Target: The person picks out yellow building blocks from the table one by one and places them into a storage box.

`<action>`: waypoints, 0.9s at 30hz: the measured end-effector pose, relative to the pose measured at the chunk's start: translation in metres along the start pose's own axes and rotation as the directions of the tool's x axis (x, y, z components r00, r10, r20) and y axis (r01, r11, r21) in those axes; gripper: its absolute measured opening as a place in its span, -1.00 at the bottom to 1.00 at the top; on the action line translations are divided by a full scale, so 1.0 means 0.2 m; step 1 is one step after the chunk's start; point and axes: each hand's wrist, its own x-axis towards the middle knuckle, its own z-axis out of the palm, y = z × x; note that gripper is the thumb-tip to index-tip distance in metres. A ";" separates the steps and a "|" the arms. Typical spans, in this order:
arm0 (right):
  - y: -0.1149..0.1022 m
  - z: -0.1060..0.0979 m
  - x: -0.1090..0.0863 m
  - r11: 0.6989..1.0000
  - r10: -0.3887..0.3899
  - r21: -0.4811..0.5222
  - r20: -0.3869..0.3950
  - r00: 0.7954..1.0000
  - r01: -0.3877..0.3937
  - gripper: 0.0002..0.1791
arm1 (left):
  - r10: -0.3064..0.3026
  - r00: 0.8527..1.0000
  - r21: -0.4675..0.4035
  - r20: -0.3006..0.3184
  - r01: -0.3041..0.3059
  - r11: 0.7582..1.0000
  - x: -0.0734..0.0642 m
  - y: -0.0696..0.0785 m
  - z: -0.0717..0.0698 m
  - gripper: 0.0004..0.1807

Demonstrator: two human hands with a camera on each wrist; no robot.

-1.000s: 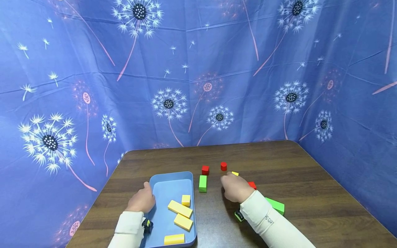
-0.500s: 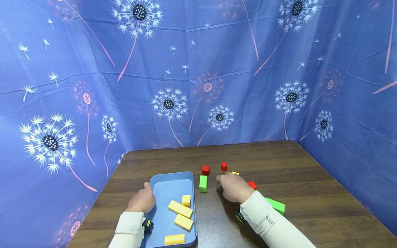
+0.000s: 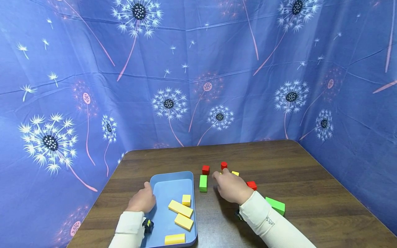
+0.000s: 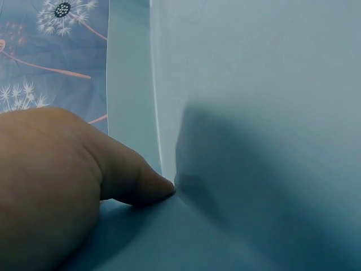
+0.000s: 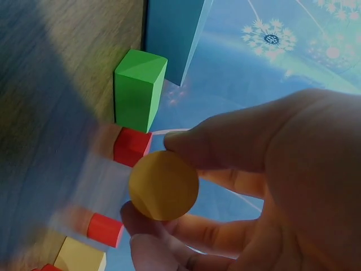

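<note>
My left hand [image 3: 142, 199] grips the left wall of the blue tray [image 3: 170, 176]. In the left wrist view, its thumb [image 4: 138, 180] reaches over the rim and presses inside, while the other fingers are hidden. My right hand [image 3: 232, 187] pinches a yellow cylinder [image 5: 163, 185] between thumb and fingertips, its round end facing the right wrist camera. From the head, that hand covers nearly all of the cylinder. It hovers right of an upright green block [image 3: 203, 183], near a red cube [image 3: 205, 169] and a red cylinder [image 3: 224, 165].
Inside the tray lie a yellow cube [image 3: 186, 200], two yellow bars, the longer one [image 3: 180, 209] behind the other, and a yellow cylinder-like piece [image 3: 175, 239]. Beyond the right hand are a yellow block [image 3: 235, 173], a red block [image 3: 252, 185] and a long green block [image 3: 275, 205].
My right hand has shifted a little left and its fingers have spread, with a sliver of yellow now showing beside them. My left hand and the tray have stayed put.
</note>
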 end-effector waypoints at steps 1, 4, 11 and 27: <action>0.00 0.00 0.00 1.000 0.000 0.004 -0.006 1.000 0.000 -0.68 | 0.000 1.000 0.001 0.001 0.000 1.000 0.00 0.00 0.00 -0.25; 0.00 0.00 0.01 1.000 0.002 0.017 -0.016 1.000 -0.001 -0.59 | 0.001 1.000 0.003 0.002 -0.001 1.000 0.00 0.00 0.00 -0.25; -0.02 -0.01 0.01 0.999 -0.045 0.017 -0.017 0.999 0.046 -0.48 | 0.005 1.000 -0.005 0.003 -0.005 1.000 0.00 0.00 0.00 -0.25; -0.10 -0.02 -0.01 0.993 -0.116 0.029 0.053 0.992 0.115 -0.44 | 0.002 1.000 0.002 0.009 -0.002 1.000 0.00 0.00 0.00 -0.25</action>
